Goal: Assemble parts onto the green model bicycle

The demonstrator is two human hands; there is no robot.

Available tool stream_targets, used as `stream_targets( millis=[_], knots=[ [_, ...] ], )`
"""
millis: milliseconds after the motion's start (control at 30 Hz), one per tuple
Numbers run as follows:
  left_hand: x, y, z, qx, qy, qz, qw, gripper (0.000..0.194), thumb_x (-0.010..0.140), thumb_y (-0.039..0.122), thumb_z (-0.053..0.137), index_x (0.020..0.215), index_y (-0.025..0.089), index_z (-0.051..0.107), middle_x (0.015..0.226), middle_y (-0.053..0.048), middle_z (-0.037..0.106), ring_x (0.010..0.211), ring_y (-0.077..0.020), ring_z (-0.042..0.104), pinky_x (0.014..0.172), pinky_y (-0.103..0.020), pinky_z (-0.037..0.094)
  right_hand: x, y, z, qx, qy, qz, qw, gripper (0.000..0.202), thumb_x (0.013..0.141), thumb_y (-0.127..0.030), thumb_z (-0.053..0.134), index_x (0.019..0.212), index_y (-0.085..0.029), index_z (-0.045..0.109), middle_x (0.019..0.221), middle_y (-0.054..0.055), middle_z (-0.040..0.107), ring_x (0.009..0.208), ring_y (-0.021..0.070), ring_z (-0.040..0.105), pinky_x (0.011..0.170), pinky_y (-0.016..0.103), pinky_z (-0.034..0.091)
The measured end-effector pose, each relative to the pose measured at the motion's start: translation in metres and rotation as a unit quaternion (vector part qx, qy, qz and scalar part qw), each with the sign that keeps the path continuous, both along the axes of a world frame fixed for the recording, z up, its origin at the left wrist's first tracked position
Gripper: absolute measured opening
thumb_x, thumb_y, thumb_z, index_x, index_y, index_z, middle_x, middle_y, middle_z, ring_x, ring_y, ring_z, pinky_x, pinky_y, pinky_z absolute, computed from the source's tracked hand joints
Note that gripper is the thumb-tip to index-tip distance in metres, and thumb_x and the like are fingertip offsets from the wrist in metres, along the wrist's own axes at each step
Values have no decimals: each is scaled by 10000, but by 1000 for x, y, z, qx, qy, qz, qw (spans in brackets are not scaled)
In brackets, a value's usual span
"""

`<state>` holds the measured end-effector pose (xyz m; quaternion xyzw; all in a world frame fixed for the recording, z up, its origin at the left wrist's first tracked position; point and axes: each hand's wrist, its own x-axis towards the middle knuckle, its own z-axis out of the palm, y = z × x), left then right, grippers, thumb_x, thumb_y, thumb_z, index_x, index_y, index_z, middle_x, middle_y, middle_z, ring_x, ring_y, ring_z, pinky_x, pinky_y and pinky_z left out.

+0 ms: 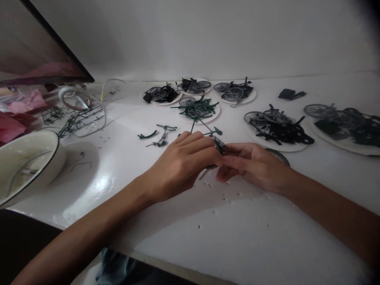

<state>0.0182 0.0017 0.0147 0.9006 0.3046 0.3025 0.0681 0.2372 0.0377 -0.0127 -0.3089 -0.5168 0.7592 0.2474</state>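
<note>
My left hand (187,162) and my right hand (255,164) meet over the white table, their fingers closed around a small model bicycle (219,145). Thin dark green rods and a green saddle-like tip of it stick out beyond the fingers, and part of a spoked wheel shows between the hands. Most of the model is hidden by my fingers. Behind my right wrist a loose dark wheel (279,156) lies partly covered. To the left of my left hand are a curved green piece (147,135) and a small cluster of grey and green parts (162,138).
White plates with bicycle parts stand along the back, including one of green parts (218,113) and one of black parts (249,147). Black pieces (291,94) lie at the back right. A white basin (56,150), green part frames (86,118), tape roll (74,97) and cable occupy the left.
</note>
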Motion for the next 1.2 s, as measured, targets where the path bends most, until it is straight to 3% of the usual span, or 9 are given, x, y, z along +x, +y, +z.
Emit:
stream_targets(
  millis=[300, 467, 700, 833, 933, 1100, 1200],
  knots=[
    [1, -1, -1, -12, 52, -41, 998, 190, 932, 0, 475, 959, 154, 582, 941, -43, 630, 875, -161, 523, 784, -318, 390, -2, -2, -1, -35, 9, -25, 999, 160, 867, -306, 715, 944, -166, 725, 823, 46, 760, 720, 181, 743, 731, 318, 607],
    [1, 2, -7, -76, 5, -50, 996, 241, 894, -50, 501, 996, 154, 581, 970, -41, 652, 911, -149, 571, 841, -302, 449, -3, -2, 4, -40, -20, -18, 999, 173, 891, -332, 672, 888, -165, 712, 868, 58, 746, 773, 205, 739, 774, 355, 598],
    [2, 6, -8, -134, -37, -41, 989, 140, 967, 77, 493, 984, 150, 612, 967, -72, 671, 908, -159, 600, 803, -305, 486, -6, -3, 4, -9, -44, -46, 998, 177, 884, -354, 670, 877, -183, 715, 899, 46, 709, 751, 159, 667, 713, 323, 580],
    [1, 7, -8, -170, -53, -30, 984, 119, 959, 90, 523, 1000, 152, 615, 975, -69, 660, 905, -150, 600, 800, -291, 487, -7, -4, 3, -23, -25, -44, 998, 153, 903, -336, 651, 924, -197, 711, 995, 44, 704, 917, 179, 674, 837, 324, 558],
    [0, 9, -9, -192, -60, -22, 979, 130, 935, 68, 553, 1012, 155, 611, 993, -61, 650, 896, -137, 595, 792, -274, 486, -7, -2, 5, -46, -15, -27, 998, 185, 914, -345, 641, 939, -172, 700, 1000, 56, 710, 925, 173, 678, 903, 334, 532],
    [2, 8, -11, -148, -50, -61, 986, 104, 965, 96, 511, 988, 146, 600, 964, -70, 650, 912, -155, 580, 807, -303, 482, -7, -1, 11, -101, -21, -57, 993, 146, 887, -283, 680, 972, -172, 639, 933, 53, 723, 885, 162, 687, 878, 322, 551],
    [6, 6, -12, -108, -31, -82, 990, 124, 987, 110, 470, 979, 142, 589, 967, -75, 650, 915, -162, 572, 835, -332, 476, -8, -2, 12, -104, -35, -68, 992, 290, 864, -254, 710, 1115, -196, 576, 885, 38, 737, 836, 162, 705, 844, 311, 567]
  ],
)
